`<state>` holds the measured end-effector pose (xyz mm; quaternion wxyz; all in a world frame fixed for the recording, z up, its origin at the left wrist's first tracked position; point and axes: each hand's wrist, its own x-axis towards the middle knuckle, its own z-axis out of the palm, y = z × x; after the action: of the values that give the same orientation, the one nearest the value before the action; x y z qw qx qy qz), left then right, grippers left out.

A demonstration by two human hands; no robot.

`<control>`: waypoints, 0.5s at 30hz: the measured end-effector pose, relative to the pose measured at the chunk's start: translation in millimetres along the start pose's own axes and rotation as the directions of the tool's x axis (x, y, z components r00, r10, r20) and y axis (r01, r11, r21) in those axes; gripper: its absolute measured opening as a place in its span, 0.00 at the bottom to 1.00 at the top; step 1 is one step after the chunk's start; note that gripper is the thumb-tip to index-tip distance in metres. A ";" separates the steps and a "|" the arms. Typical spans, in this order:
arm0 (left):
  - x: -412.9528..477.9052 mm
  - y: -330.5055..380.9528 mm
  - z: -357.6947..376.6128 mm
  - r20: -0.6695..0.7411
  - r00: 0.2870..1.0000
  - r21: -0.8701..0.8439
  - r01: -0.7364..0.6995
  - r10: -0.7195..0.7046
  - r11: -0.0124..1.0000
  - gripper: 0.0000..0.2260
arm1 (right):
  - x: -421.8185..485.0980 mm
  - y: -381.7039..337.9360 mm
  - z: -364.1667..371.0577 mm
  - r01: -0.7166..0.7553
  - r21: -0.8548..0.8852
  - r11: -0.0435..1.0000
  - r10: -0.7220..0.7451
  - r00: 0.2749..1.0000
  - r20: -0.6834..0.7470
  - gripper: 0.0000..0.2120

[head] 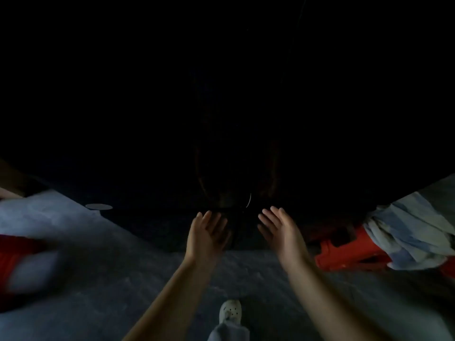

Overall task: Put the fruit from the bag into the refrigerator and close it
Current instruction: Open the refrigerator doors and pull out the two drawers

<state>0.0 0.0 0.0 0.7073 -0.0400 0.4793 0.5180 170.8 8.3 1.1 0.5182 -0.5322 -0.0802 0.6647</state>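
Refrigerator [221, 107] front fills the dark upper view.
Left hand [205, 235] and right hand [280, 232] reach toward it, fingers spread wide, holding nothing.

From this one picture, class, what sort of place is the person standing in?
Probably a dim room at home, though much is too dark to tell: a bare grey floor, a red stool draped with pale cloth.

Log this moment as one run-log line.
left hand: open, empty | right hand: open, empty | both reaching toward dark front | fruit, bag: not visible
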 end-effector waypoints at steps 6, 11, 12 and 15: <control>25.9 4.2 1.6 0.090 0.990 -0.393 0.137 -0.111 0.909 0.28 | 21.5 6.9 16.2 -0.061 0.305 0.950 0.087 0.993 -0.075 0.30; 35.5 -0.1 0.6 0.044 0.990 -0.423 0.141 -0.135 0.895 0.29 | 30.8 11.3 16.8 -0.089 0.378 0.922 0.144 0.982 -0.120 0.32; 35.9 -1.5 0.1 0.035 0.991 -0.431 0.130 -0.127 0.893 0.29 | 31.0 11.6 16.7 -0.085 0.393 0.916 0.148 0.980 -0.133 0.32; 37.2 -0.5 2.6 0.025 0.994 -0.448 0.110 -0.110 0.887 0.29 | 32.0 8.9 17.4 -0.067 0.468 0.881 0.146 0.980 -0.136 0.33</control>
<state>2.2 27.1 -25.6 0.7070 -0.2294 0.3444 0.5736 155.0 36.8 -17.5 0.5971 -0.4516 0.1532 0.6451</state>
